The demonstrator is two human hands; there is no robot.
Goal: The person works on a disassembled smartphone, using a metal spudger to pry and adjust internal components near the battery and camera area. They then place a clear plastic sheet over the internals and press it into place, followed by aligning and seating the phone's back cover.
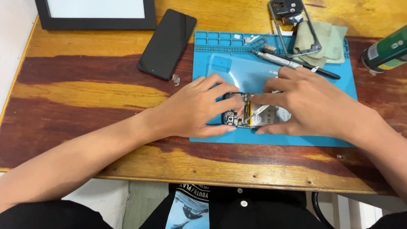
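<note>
An opened phone [250,112], its back cover off so that the circuit board and battery are exposed, lies on the near half of a blue mat [237,68] spread on the wooden counter [85,123]. It is steadied at its camera end by the left hand [193,108], whose thumb and fingers are closed narrowly on the edges of the body. The right hand [305,101] is laid over the battery end, with the fingertips pressed down by the middle of the phone; whether something small is pinched between them cannot be told, since the fingers hide the spot.

The step in hand is judged to be work on the inner parts near the board, probably a connector or a strip beside the battery. A careful, light pull or press is called for next, with the body kept flat on the mat and no force put on the battery.

Further back on the mat a screwdriver [296,64] is laid beside a folded green cloth [328,40], on which a bare phone frame [296,27] rests. A second, dark phone [167,44] lies screen up on the counter to the left of the mat, near a black-framed board [95,15]. A green can [388,51] is seen at the right edge.
</note>
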